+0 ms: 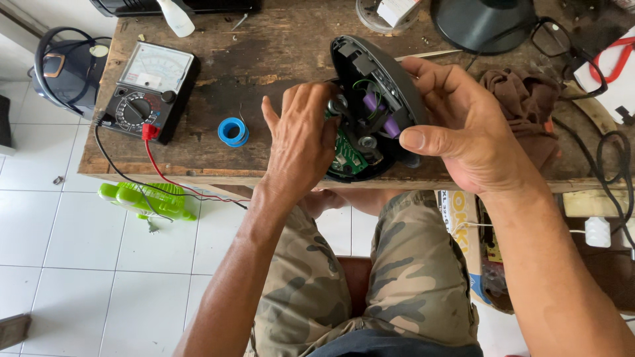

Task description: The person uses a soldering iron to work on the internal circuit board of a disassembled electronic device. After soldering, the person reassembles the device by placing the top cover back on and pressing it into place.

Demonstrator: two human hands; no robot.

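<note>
My right hand (pixel 463 129) grips a round black plastic housing (pixel 387 76) by its rim and tilts it open side toward me over the wooden workbench (pixel 264 46). Inside the housing I see a green circuit board (pixel 348 155), two purple cylindrical parts (pixel 380 112), thin wires and metal fittings. My left hand (pixel 297 142) reaches into the housing, fingertips pinched on a small metal part near the board; what exactly they hold is hidden by the fingers.
An analog multimeter (pixel 149 89) with red and black leads (pixel 162 175) lies at the bench's left. A blue roll (pixel 233 131) sits mid-bench. A brown rag (pixel 522 99), glasses (pixel 562 43), red-handled pliers (pixel 615 56) and a black base (pixel 483 23) are at right. A green fan (pixel 145 198) lies on the tiled floor.
</note>
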